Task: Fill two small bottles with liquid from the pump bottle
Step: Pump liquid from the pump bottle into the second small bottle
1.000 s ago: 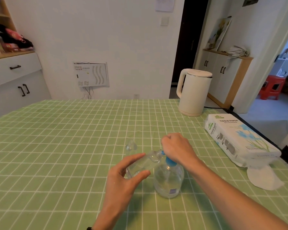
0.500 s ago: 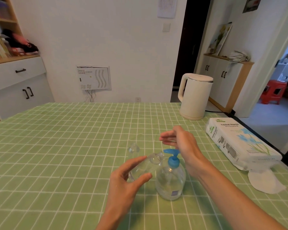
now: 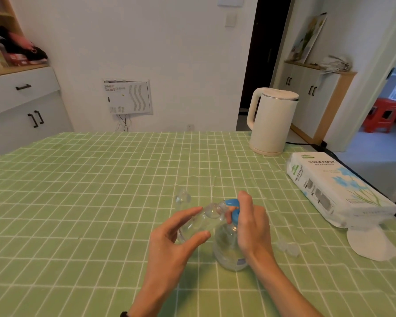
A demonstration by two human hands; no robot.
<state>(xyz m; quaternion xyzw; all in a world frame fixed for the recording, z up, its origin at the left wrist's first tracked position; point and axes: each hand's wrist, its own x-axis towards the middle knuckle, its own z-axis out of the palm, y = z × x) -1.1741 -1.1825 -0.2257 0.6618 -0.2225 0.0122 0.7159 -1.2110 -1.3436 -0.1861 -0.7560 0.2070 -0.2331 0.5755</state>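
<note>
A clear pump bottle (image 3: 229,250) with a blue pump head (image 3: 233,208) stands on the green checked tablecloth (image 3: 78,202). My left hand (image 3: 172,245) holds a small clear bottle (image 3: 201,221) tilted, its mouth up against the blue spout. My right hand (image 3: 253,225) lies over the pump head with its fingers pressing down on it. A second small clear bottle (image 3: 182,196) sits on the cloth just behind. Small clear caps (image 3: 288,248) lie to the right of the pump bottle.
A cream electric kettle (image 3: 272,121) stands at the back right of the table. A pack of tissue paper (image 3: 338,188) lies along the right edge, with a loose tissue (image 3: 373,244) sticking out near its front end. Cabinets stand behind at left and right.
My right hand pressed the pump, lifted off it with fingers spread, and now presses down on it again. My left hand has kept the small bottle at the spout.
</note>
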